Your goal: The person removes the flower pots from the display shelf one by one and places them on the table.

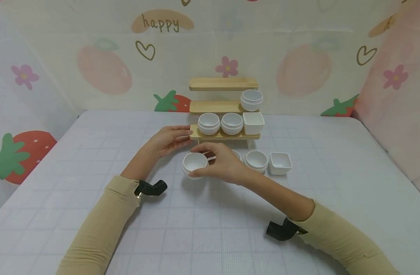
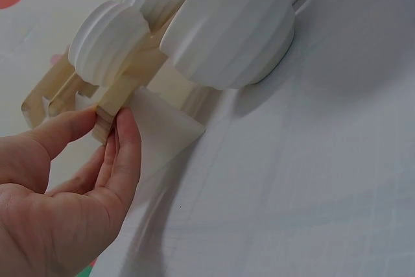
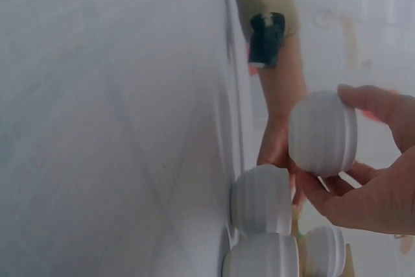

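Note:
My right hand (image 1: 223,162) holds a round white bowl (image 1: 195,162) between thumb and fingers, raised off the table in the right wrist view. The left hand (image 1: 170,140) pinches the left end of the lowest wooden board (image 2: 111,111) of a three-tier stand (image 1: 223,136). On that lowest board sit two round white bowls (image 1: 209,124) and a square white bowl (image 1: 253,123). One more round bowl (image 1: 252,100) stands at the right of the middle board. Beneath the held bowl, in the right wrist view, is another round bowl (image 3: 261,199); my right hand mostly hides it from the head view.
Along the stand's front, a round bowl (image 1: 256,160) and a square bowl (image 1: 280,163) rest on the white gridded table (image 1: 210,229). Another round bowl (image 1: 236,154) is partly covered by my right hand. A printed curtain (image 1: 203,49) hangs behind the stand.

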Available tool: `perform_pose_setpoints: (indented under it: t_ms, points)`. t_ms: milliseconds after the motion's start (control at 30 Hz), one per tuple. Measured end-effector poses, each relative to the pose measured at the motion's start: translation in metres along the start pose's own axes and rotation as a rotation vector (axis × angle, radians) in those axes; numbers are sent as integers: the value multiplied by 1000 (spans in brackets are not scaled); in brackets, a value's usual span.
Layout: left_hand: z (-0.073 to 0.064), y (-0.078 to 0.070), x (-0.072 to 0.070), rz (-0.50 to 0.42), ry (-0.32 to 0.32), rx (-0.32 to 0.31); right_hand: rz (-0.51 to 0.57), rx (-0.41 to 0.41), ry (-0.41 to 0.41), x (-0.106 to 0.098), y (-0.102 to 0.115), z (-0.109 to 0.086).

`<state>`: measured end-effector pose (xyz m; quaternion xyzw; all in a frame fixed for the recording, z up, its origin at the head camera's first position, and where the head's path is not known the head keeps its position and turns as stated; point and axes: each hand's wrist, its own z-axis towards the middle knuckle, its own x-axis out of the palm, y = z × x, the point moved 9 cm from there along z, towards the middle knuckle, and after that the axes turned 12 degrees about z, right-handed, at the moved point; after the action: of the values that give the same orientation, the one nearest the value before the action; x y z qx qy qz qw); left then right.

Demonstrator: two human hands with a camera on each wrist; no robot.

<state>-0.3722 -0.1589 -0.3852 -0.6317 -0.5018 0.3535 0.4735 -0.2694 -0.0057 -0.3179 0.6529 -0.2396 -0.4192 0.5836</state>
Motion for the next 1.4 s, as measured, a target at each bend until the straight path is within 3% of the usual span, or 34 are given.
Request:
perform_pose_setpoints:
  t_ms: [633, 1400]
  points:
    - [3, -1, -1, -30, 2, 12, -17, -43, 80, 23, -6, -3]
    - [1, -1, 1, -24, 7, 4, -155, -62, 191, 42, -14, -8]
